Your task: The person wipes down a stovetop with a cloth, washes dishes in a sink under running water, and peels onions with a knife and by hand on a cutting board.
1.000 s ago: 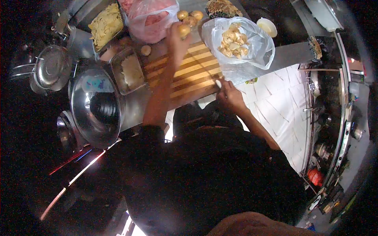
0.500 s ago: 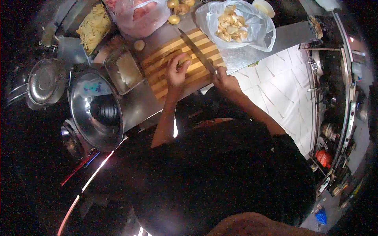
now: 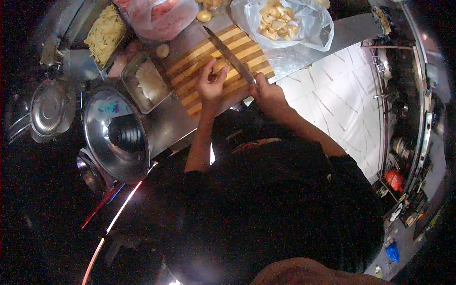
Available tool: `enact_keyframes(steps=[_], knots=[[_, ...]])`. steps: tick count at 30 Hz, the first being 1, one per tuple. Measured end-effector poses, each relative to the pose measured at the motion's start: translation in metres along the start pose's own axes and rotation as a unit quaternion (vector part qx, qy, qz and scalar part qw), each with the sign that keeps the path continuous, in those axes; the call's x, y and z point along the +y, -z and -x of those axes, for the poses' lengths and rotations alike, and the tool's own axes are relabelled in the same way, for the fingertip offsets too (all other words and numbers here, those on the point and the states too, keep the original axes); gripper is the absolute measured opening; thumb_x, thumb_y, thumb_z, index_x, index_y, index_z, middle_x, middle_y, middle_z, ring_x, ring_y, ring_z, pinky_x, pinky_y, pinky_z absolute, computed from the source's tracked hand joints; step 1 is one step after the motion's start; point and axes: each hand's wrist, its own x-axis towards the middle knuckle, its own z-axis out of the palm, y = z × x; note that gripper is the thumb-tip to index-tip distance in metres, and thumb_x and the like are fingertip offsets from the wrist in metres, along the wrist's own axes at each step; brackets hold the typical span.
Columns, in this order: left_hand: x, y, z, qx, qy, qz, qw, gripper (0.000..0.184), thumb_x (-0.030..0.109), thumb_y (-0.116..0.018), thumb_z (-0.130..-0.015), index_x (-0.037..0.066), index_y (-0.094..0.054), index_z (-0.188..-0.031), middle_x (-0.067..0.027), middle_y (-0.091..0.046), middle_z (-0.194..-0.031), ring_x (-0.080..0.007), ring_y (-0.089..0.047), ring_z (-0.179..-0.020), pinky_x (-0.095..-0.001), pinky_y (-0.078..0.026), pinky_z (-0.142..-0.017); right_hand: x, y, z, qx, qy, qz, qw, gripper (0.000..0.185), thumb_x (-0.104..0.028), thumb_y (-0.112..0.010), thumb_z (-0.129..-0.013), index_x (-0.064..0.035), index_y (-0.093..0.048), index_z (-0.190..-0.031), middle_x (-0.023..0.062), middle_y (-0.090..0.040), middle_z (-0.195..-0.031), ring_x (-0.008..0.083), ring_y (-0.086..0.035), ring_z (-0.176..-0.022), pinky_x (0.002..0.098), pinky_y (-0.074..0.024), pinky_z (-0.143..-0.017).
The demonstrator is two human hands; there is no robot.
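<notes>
On the striped cutting board [image 3: 190, 97], my left hand [image 3: 211, 84] has its fingers curled round a round, light-brown onion or potato [image 3: 220, 66]. My right hand [image 3: 267, 92] is closed on the handle of a long knife [image 3: 230, 56]. The blade points up and left over the board, just right of the round piece. Another round yellowish piece [image 3: 204, 16] lies beyond the board, near others at the top edge. A small pale round piece [image 3: 162, 51] rests left of the board.
Left of the board stand a glass dish [image 3: 151, 85], a large metal bowl [image 3: 116, 135] and a strainer [image 3: 50, 108]. Beyond are pale strips in a container [image 3: 105, 35], a bag of pink meat [image 3: 164, 19] and a plastic bag [image 3: 316, 33] of brown peelings.
My left hand has come back from the round pieces at the top to the board with one of them. The knife has swung up and left, and the view has shifted.
</notes>
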Motion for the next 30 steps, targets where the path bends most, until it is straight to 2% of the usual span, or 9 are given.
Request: enact_keyframes(steps=[4,10,13,16,19,22,23,26,30], knots=[[-0.002,-0.006,0.004,0.018,-0.014,0.016,1.0,0.041,0.016,-0.075,-0.07,0.003,-0.06,-0.106,-0.0073,-0.06,-0.094,-0.0156,-0.054,-0.08,-0.028,-0.045,-0.07,0.005,-0.004,-0.001,-0.017,0.023,0.044,0.999,0.027,-0.025,-0.054,-0.082,-0.006,-0.039,-0.094,0.0137,-0.058,-0.061,0.029,-0.061,-0.052,0.0418,-0.0472,-0.043],[-0.017,-0.015,-0.001,0.058,-0.045,0.001,0.997,0.038,0.015,-0.077,-0.066,0.004,-0.062,-0.099,-0.0064,-0.057,-0.083,-0.0174,-0.053,-0.074,-0.0285,-0.045,-0.067,-0.002,-0.002,-0.002,-0.024,0.014,0.0,1.0,0.029,-0.025,-0.054,-0.082,-0.0039,-0.04,-0.096,0.015,-0.059,-0.061,0.0309,-0.061,-0.052,0.0429,-0.0479,-0.047],[-0.016,-0.015,-0.001,0.033,-0.028,-0.012,0.999,0.036,0.012,-0.073,-0.072,0.001,-0.058,-0.104,-0.0047,-0.06,-0.091,-0.012,-0.054,-0.081,-0.0255,-0.044,-0.075,-0.002,-0.004,-0.002,-0.033,0.008,0.01,0.999,0.027,-0.022,-0.053,-0.082,-0.003,-0.041,-0.096,0.0149,-0.059,-0.06,0.0313,-0.061,-0.052,0.0428,-0.0479,-0.047],[-0.016,-0.017,0.001,0.026,0.02,0.05,0.998,0.035,0.011,-0.071,-0.073,0.0,-0.057,-0.103,-0.0051,-0.06,-0.088,-0.0109,-0.054,-0.079,-0.0245,-0.044,-0.073,-0.012,0.001,-0.006,-0.102,-0.063,0.008,0.993,0.023,-0.016,-0.053,-0.082,-0.005,-0.037,-0.094,0.0198,-0.056,-0.069,0.0406,-0.057,-0.062,0.0476,-0.0456,-0.049],[-0.023,-0.018,-0.001,0.04,0.001,0.074,0.997,0.036,0.013,-0.075,-0.066,0.002,-0.06,-0.097,-0.0076,-0.056,-0.085,-0.0174,-0.052,-0.074,-0.0291,-0.044,-0.067,-0.014,-0.004,-0.02,-0.09,-0.068,-0.017,0.993,0.021,-0.015,-0.053,-0.082,-0.0041,-0.038,-0.093,0.0197,-0.056,-0.068,0.041,-0.057,-0.064,0.0485,-0.0452,-0.052],[-0.016,-0.016,-0.004,0.048,-0.071,-0.003,0.996,0.036,0.013,-0.074,-0.067,0.002,-0.059,-0.097,-0.008,-0.054,-0.085,-0.019,-0.051,-0.076,-0.0295,-0.044,-0.068,-0.008,-0.017,-0.034,-0.028,0.015,0.011,0.999,0.02,-0.014,-0.053,-0.081,-0.0033,-0.039,-0.09,0.0196,-0.056,-0.069,0.0409,-0.058,-0.066,0.0497,-0.0447,-0.055],[-0.013,-0.016,-0.003,0.05,-0.073,-0.017,0.996,0.036,0.013,-0.074,-0.067,0.002,-0.059,-0.097,-0.0081,-0.054,-0.085,-0.0196,-0.051,-0.075,-0.0296,-0.044,-0.068,-0.011,-0.016,-0.031,0.0,0.009,0.019,1.0,0.019,-0.014,-0.053,-0.081,-0.0032,-0.04,-0.088,0.0192,-0.057,-0.069,0.0403,-0.058,-0.065,0.0504,-0.0441,-0.055],[-0.008,-0.016,-0.005,0.058,-0.088,-0.046,0.993,0.036,0.013,-0.074,-0.067,0.002,-0.059,-0.098,-0.0086,-0.054,-0.085,-0.021,-0.051,-0.075,-0.0302,-0.043,-0.068,-0.015,-0.006,-0.019,-0.045,-0.048,0.013,0.998,0.019,-0.015,-0.053,-0.081,-0.0033,-0.041,-0.09,0.0187,-0.057,-0.068,0.0396,-0.058,-0.063,0.0494,-0.0441,-0.053],[-0.011,-0.015,-0.003,0.053,-0.087,-0.054,0.993,0.037,0.013,-0.074,-0.067,0.002,-0.058,-0.098,-0.0098,-0.054,-0.085,-0.022,-0.052,-0.075,-0.031,-0.044,-0.067,-0.006,-0.026,-0.045,-0.014,0.03,-0.011,0.999,0.021,-0.016,-0.054,-0.081,-0.0042,-0.041,-0.094,0.0222,-0.056,-0.072,0.0408,-0.057,-0.061,0.0487,-0.045,-0.05]])
